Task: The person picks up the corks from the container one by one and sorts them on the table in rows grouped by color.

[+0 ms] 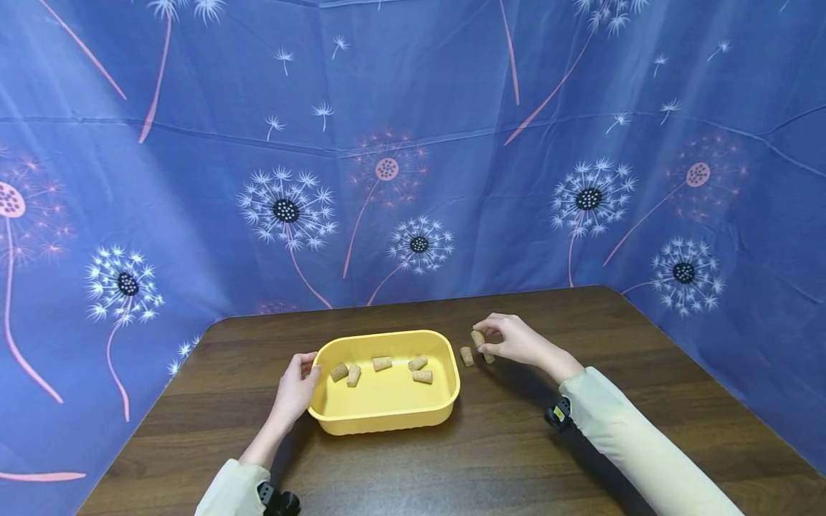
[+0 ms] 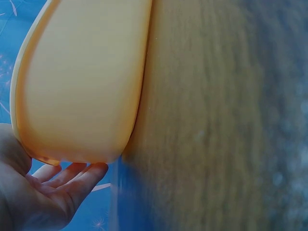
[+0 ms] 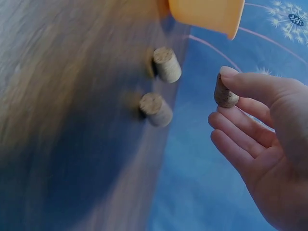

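A yellow plastic tub (image 1: 381,421) sits on the wooden table with several corks (image 1: 382,363) lying in it. At its left end my left hand (image 1: 298,387) holds the tub, thumb at the rim and fingers against the outer wall, as the left wrist view also shows. My right hand (image 1: 516,340) is to the right of the tub, above the table. Between thumb and fingertips it pinches a cork (image 3: 225,94). Two more corks stand on the table near that hand, one closer to the tub (image 1: 467,356) and another cork (image 1: 488,357) partly below the fingers.
The dark brown table (image 1: 400,473) reaches back to a blue cloth (image 1: 452,179) printed with dandelions, which hangs behind it and along the sides. A wrist camera (image 1: 558,413) is strapped at each sleeve.
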A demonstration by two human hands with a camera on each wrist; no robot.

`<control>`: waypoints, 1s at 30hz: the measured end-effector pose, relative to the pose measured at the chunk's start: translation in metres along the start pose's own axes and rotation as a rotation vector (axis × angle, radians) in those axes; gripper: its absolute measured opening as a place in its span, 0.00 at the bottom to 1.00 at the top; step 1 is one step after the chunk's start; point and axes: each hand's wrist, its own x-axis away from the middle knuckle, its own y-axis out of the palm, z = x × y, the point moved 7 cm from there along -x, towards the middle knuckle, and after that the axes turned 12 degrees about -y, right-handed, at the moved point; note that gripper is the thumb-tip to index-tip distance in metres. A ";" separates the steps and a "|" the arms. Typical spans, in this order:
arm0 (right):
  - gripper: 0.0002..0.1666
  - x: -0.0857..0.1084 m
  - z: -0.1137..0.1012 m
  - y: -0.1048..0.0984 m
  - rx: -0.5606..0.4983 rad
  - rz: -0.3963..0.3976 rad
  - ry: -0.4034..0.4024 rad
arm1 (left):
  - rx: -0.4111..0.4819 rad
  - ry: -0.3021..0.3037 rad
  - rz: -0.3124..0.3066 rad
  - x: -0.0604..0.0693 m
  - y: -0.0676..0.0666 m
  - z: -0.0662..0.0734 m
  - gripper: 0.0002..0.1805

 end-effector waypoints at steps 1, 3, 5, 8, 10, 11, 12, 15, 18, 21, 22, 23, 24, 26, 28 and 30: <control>0.21 0.002 0.002 0.000 0.002 0.003 -0.001 | 0.001 -0.001 0.000 0.000 0.000 0.000 0.17; 0.20 0.005 0.006 0.001 0.011 0.002 0.004 | 0.001 -0.003 -0.001 -0.001 0.001 -0.001 0.17; 0.20 0.008 0.011 0.001 0.015 -0.005 0.019 | -0.001 -0.002 -0.001 -0.001 0.001 -0.002 0.17; 0.20 0.013 0.017 0.002 0.015 -0.020 0.049 | 0.003 -0.001 -0.004 -0.001 0.001 -0.002 0.17; 0.20 0.015 0.019 0.001 0.015 -0.025 0.057 | 0.004 -0.001 -0.004 -0.001 0.001 -0.002 0.17; 0.20 0.016 0.020 0.001 0.015 -0.026 0.058 | 0.006 -0.001 -0.004 -0.001 0.001 -0.002 0.17; 0.20 0.017 0.021 0.001 0.015 -0.027 0.061 | 0.007 -0.001 -0.005 -0.001 0.001 -0.002 0.17; 0.20 0.019 0.023 0.001 0.021 -0.025 0.057 | 0.006 -0.001 -0.003 0.000 0.000 -0.001 0.17; 0.20 0.022 0.026 0.001 0.038 -0.032 0.066 | 0.005 0.003 0.001 -0.001 0.000 0.000 0.17; 0.20 0.025 0.031 0.002 0.056 -0.047 0.079 | 0.004 0.005 0.004 -0.001 0.000 0.000 0.17; 0.21 0.026 0.032 0.003 0.059 -0.053 0.084 | 0.004 0.005 0.004 -0.001 0.000 0.000 0.17; 0.21 0.028 0.034 0.003 0.062 -0.058 0.089 | 0.004 0.004 0.003 -0.001 0.000 -0.001 0.17; 0.21 0.029 0.035 0.004 0.062 -0.062 0.093 | 0.003 0.004 0.002 -0.001 0.000 -0.001 0.17; 0.21 0.032 0.037 0.005 0.060 -0.071 0.099 | 0.002 0.003 0.000 -0.001 0.000 -0.002 0.17; 0.21 0.034 0.039 0.005 0.060 -0.079 0.102 | 0.003 0.002 -0.002 -0.001 0.000 -0.002 0.17; 0.21 0.036 0.041 0.006 0.059 -0.084 0.109 | 0.004 0.002 -0.004 -0.001 0.000 -0.002 0.17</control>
